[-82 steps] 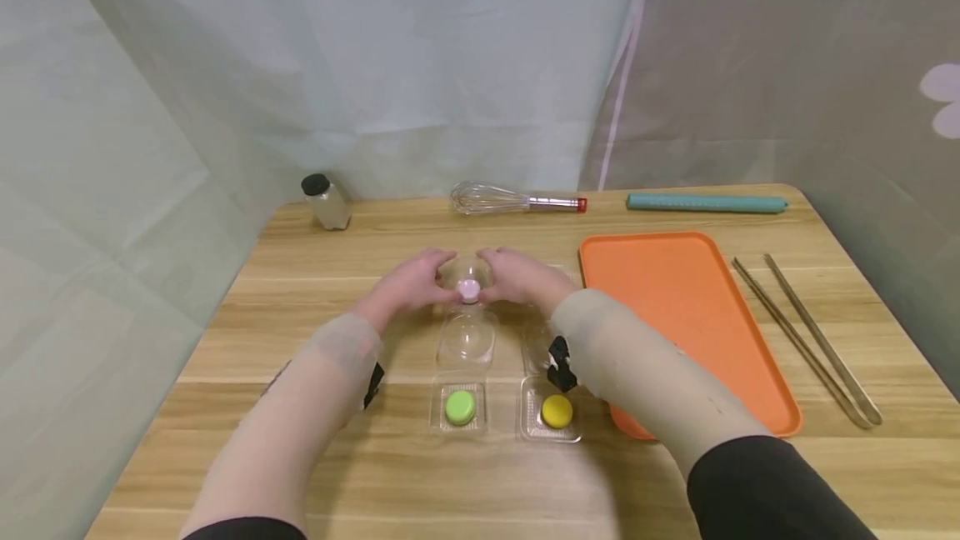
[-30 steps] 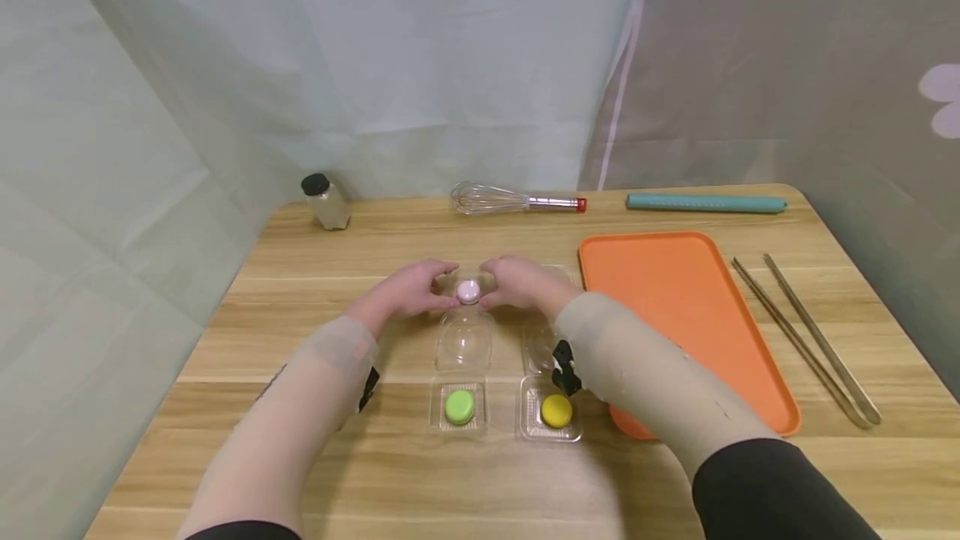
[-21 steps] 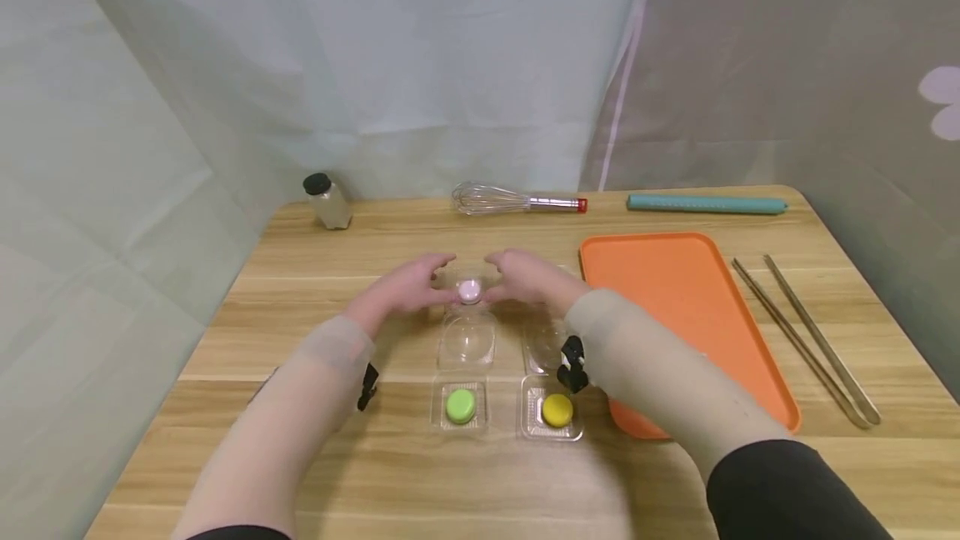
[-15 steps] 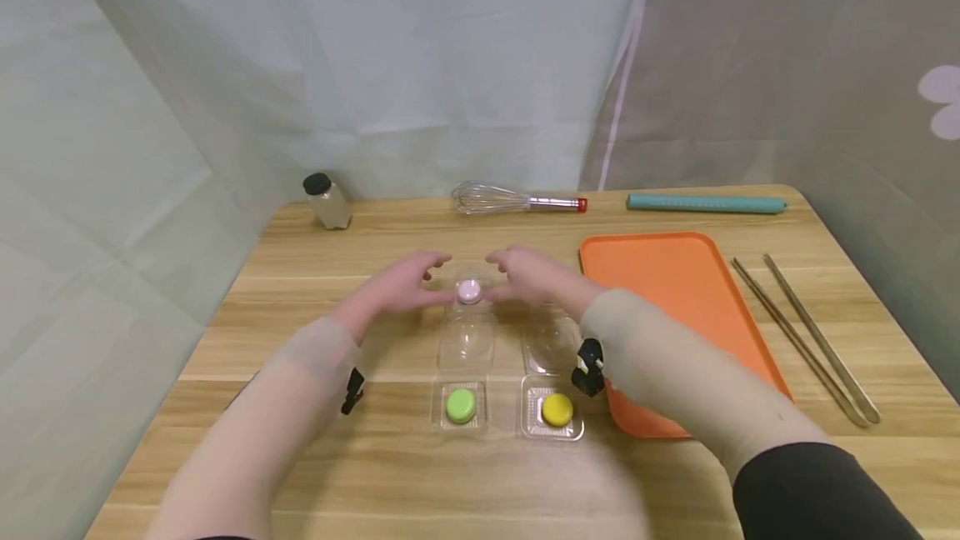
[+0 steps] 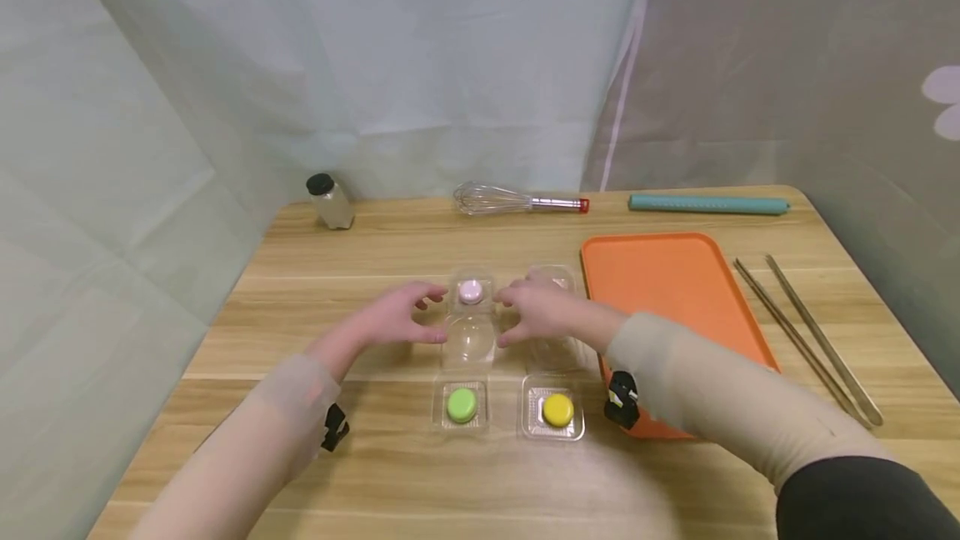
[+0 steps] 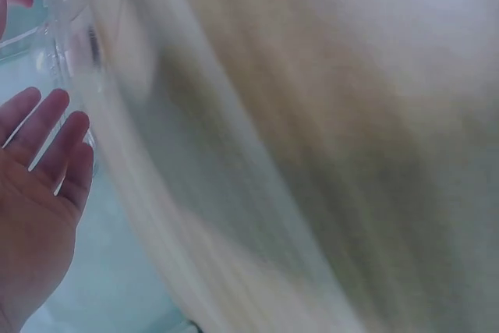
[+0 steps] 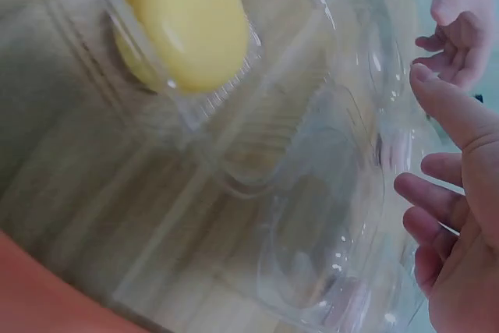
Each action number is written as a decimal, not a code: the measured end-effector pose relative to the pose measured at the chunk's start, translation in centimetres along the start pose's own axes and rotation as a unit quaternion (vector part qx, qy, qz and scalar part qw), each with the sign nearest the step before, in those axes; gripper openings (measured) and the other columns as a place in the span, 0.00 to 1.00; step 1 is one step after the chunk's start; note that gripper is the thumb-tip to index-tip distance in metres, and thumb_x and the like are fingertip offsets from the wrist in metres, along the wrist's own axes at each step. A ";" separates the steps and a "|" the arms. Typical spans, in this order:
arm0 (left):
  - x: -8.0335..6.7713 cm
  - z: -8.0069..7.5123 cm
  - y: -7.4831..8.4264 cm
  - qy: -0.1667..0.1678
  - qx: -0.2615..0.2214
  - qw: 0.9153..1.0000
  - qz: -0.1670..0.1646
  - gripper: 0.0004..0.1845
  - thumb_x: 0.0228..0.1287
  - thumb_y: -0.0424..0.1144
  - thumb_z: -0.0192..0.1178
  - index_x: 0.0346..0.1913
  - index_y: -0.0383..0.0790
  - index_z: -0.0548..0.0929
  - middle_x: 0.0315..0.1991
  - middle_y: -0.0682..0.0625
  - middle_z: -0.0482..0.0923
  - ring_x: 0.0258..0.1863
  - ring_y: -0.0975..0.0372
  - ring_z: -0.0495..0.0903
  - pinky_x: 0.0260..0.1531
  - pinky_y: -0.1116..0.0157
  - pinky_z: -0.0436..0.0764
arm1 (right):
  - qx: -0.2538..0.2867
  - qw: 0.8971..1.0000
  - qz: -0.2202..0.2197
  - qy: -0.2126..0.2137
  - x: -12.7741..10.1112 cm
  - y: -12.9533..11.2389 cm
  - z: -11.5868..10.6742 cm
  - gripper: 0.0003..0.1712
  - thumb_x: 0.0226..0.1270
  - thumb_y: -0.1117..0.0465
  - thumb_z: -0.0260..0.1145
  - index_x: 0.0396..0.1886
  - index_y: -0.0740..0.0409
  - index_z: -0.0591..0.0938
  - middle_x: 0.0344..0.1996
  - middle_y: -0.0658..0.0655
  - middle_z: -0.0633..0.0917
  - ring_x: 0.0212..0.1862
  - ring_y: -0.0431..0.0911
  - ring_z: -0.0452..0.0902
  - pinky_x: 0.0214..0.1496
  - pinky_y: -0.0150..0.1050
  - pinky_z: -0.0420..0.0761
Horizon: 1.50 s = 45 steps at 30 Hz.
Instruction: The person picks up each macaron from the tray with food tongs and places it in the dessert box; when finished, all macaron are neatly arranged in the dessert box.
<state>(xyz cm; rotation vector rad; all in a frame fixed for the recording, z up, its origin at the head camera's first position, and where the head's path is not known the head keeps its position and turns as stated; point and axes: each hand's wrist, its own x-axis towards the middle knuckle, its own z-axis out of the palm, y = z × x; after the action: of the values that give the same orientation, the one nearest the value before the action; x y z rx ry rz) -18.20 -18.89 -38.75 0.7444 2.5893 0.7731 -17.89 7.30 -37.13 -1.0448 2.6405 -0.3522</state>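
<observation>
In the head view my left hand and right hand hover on either side of a clear plastic dome lid, fingers loosely bent and holding nothing. Just beyond the lid, a pink macaron sits in a clear plastic box; I cannot tell whether that box is closed. Nearer me, a green macaron and a yellow macaron lie in clear trays. My right hand partly hides another clear box. The left wrist view shows my left palm with its fingers spread apart.
An orange tray lies right of the boxes, partly under my right forearm, with metal tongs beyond it. Along the back are a black-capped jar, a whisk and a teal stick-like item.
Both hands have come away from the pink macaron's box, where their thumbs and fingers were around it. They have drawn back toward me and spread apart. The macarons keep their places.
</observation>
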 end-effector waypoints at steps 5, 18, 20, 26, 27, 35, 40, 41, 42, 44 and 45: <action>-0.7 0.6 0.1 -0.025 -0.004 1.000 0.006 0.42 0.48 0.50 0.71 0.64 0.34 0.68 0.56 0.42 0.73 0.53 0.47 0.73 0.55 0.49 0.70 | -0.019 1.000 0.008 -0.010 -0.4 -0.5 0.5 0.43 0.49 0.39 0.70 0.61 0.57 0.73 0.54 0.57 0.78 0.51 0.51 0.71 0.55 0.46 0.68; -0.6 1.8 0.2 -0.037 -0.001 0.999 0.009 0.41 0.46 0.49 0.73 0.64 0.38 0.70 0.59 0.45 0.72 0.58 0.50 0.70 0.60 0.51 0.65 | -0.012 0.999 0.033 -0.013 -0.4 -1.4 1.4 0.41 0.49 0.42 0.72 0.61 0.56 0.74 0.47 0.49 0.83 0.51 0.51 0.69 0.56 0.46 0.65; -0.7 1.8 0.3 -0.035 -0.009 0.999 0.007 0.41 0.46 0.48 0.73 0.64 0.37 0.69 0.59 0.45 0.72 0.58 0.50 0.70 0.60 0.51 0.66 | -0.002 0.999 0.037 -0.011 -0.4 -1.4 1.4 0.42 0.49 0.43 0.72 0.63 0.55 0.73 0.48 0.49 0.82 0.52 0.50 0.69 0.57 0.46 0.65; -1.2 1.2 0.7 -0.020 -0.037 0.999 -0.005 0.42 0.47 0.46 0.72 0.65 0.38 0.67 0.60 0.46 0.71 0.55 0.50 0.71 0.56 0.51 0.70 | 0.033 0.999 0.038 0.007 -0.6 -1.4 1.0 0.45 0.49 0.44 0.73 0.66 0.54 0.69 0.52 0.50 0.80 0.52 0.50 0.68 0.55 0.47 0.66; -1.3 1.0 0.8 -0.016 -0.037 0.999 -0.004 0.42 0.47 0.46 0.72 0.66 0.38 0.67 0.60 0.45 0.71 0.55 0.50 0.71 0.55 0.51 0.71 | 0.038 0.999 0.037 0.012 -0.7 -1.4 0.8 0.45 0.49 0.44 0.73 0.66 0.54 0.69 0.52 0.50 0.80 0.52 0.50 0.68 0.55 0.47 0.66; -1.5 0.4 1.9 0.027 -0.042 0.998 0.023 0.45 0.46 0.45 0.73 0.67 0.36 0.63 0.59 0.43 0.69 0.52 0.51 0.71 0.50 0.54 0.75 | 0.065 0.996 0.030 0.053 -1.0 -1.4 -0.5 0.46 0.48 0.47 0.75 0.66 0.58 0.68 0.52 0.52 0.80 0.52 0.50 0.70 0.57 0.47 0.68; -1.4 0.5 2.4 0.058 -0.022 0.998 0.031 0.49 0.43 0.48 0.74 0.69 0.38 0.61 0.57 0.45 0.67 0.53 0.52 0.71 0.49 0.55 0.76 | 0.067 0.996 0.029 0.059 -1.0 -1.2 -0.6 0.46 0.48 0.47 0.75 0.67 0.56 0.67 0.55 0.51 0.78 0.56 0.49 0.69 0.62 0.48 0.64; -1.4 0.5 2.5 0.065 -0.015 0.997 0.034 0.49 0.42 0.48 0.74 0.68 0.38 0.62 0.57 0.45 0.67 0.52 0.52 0.71 0.49 0.54 0.76 | 0.071 0.995 0.026 0.060 -1.0 -1.1 -0.6 0.47 0.49 0.48 0.74 0.67 0.55 0.66 0.55 0.52 0.78 0.56 0.50 0.69 0.62 0.49 0.64; -1.4 0.5 2.6 0.072 -0.008 0.997 0.038 0.49 0.42 0.48 0.74 0.68 0.38 0.63 0.56 0.45 0.68 0.52 0.52 0.71 0.48 0.54 0.76 | 0.078 0.995 0.023 0.062 -1.1 -1.1 -0.6 0.47 0.49 0.48 0.74 0.68 0.55 0.66 0.56 0.52 0.77 0.57 0.50 0.69 0.62 0.49 0.64; -1.4 0.5 2.7 0.086 0.004 0.995 0.045 0.48 0.41 0.47 0.75 0.66 0.37 0.64 0.55 0.45 0.68 0.51 0.53 0.71 0.48 0.54 0.76 | 0.098 0.993 0.012 0.067 -1.1 -1.0 -0.7 0.47 0.50 0.49 0.74 0.68 0.56 0.65 0.56 0.53 0.77 0.56 0.50 0.69 0.63 0.48 0.64; -1.4 0.4 2.7 0.093 0.005 0.994 0.051 0.47 0.41 0.46 0.75 0.66 0.36 0.64 0.55 0.44 0.68 0.51 0.52 0.71 0.48 0.54 0.76 | 0.116 0.991 0.007 0.068 -1.2 -1.0 -0.7 0.47 0.51 0.49 0.74 0.69 0.56 0.64 0.55 0.53 0.77 0.56 0.50 0.70 0.62 0.48 0.66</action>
<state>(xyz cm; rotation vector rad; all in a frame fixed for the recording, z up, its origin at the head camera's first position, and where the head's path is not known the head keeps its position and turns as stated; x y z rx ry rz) -15.83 -17.62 -37.29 0.8514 2.7399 0.8992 -16.69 7.55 -35.96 -0.9563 2.6411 -0.7305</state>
